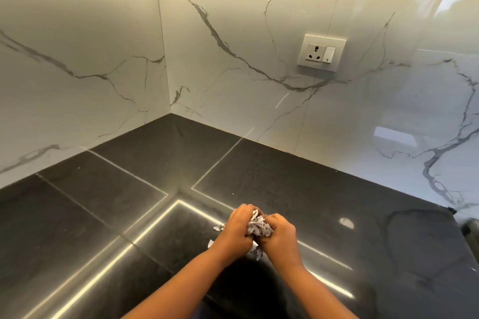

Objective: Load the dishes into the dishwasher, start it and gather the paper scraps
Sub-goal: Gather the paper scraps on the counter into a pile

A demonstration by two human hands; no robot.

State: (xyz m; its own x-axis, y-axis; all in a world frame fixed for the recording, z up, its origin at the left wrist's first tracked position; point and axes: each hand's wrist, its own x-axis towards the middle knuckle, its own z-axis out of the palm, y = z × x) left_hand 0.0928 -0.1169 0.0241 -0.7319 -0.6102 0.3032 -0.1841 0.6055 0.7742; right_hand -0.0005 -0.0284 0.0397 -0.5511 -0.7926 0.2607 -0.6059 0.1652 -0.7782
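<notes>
While my left hand and right hand curl their fingers tight round crumpled grey-white paper scraps over the glossy black tabletop, gathering seems underway; next, I think, come the stray scraps beside my left hand.

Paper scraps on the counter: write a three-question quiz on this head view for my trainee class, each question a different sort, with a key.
1. True or false: the left hand and the right hand both grip the wad of paper scraps.
2. Multiple choice: the wall socket sits A) on a cupboard door, B) on the marble wall right of the corner, C) on the wall left of the corner.
3. Fill in: loose scraps lie on the ___ countertop, beside the left hand.
Key: 1 true; 2 B; 3 black.
</notes>
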